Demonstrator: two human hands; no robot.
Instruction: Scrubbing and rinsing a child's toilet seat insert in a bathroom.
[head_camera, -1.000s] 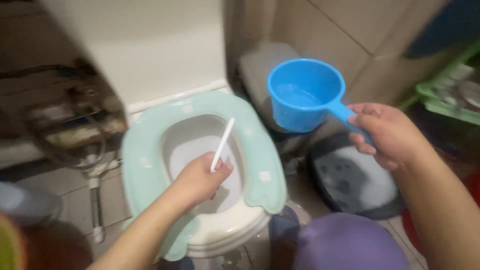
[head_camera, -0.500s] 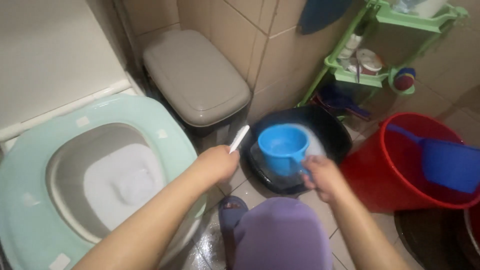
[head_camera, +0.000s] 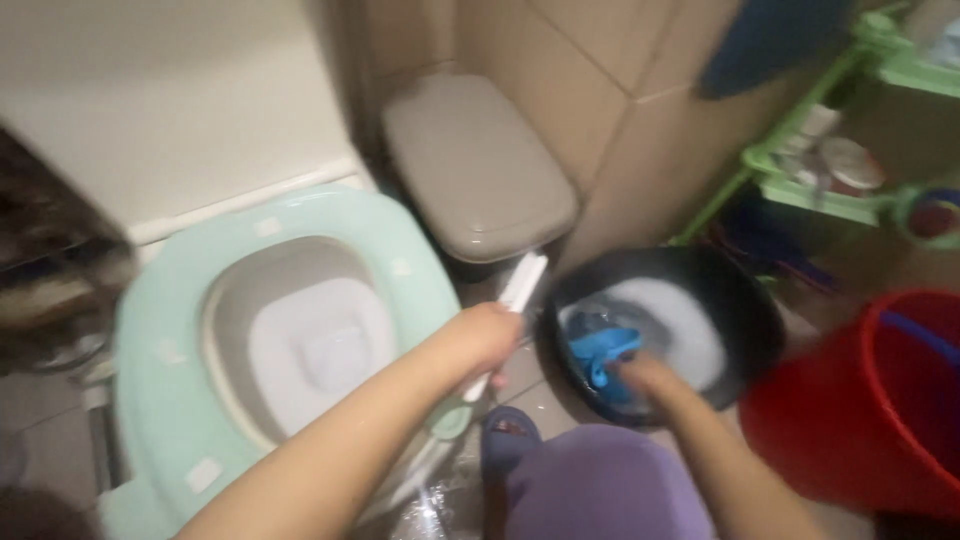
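My left hand (head_camera: 487, 336) grips a white stick-like brush handle (head_camera: 522, 285), held beside the right rim of the toilet with its mint-green seat (head_camera: 160, 330). Suds lie in the toilet bowl (head_camera: 310, 350). My right hand (head_camera: 640, 375) holds the blue dipper (head_camera: 600, 347) tipped down inside a black basin (head_camera: 745, 300) of soapy water on the floor. The picture is blurred, so the fingers on the dipper handle are hard to make out.
A grey lidded bin (head_camera: 475, 165) stands against the tiled wall behind the basin. A red bucket (head_camera: 860, 410) sits at the right. A green plastic rack (head_camera: 840, 180) with small items is at the upper right. My purple-clad knee (head_camera: 600, 485) and a blue slipper (head_camera: 510, 435) are below.
The dipper went from held up by the toilet down into the black basin. My left hand drew the white handle out of the bowl toward the basin side. The view swung right.
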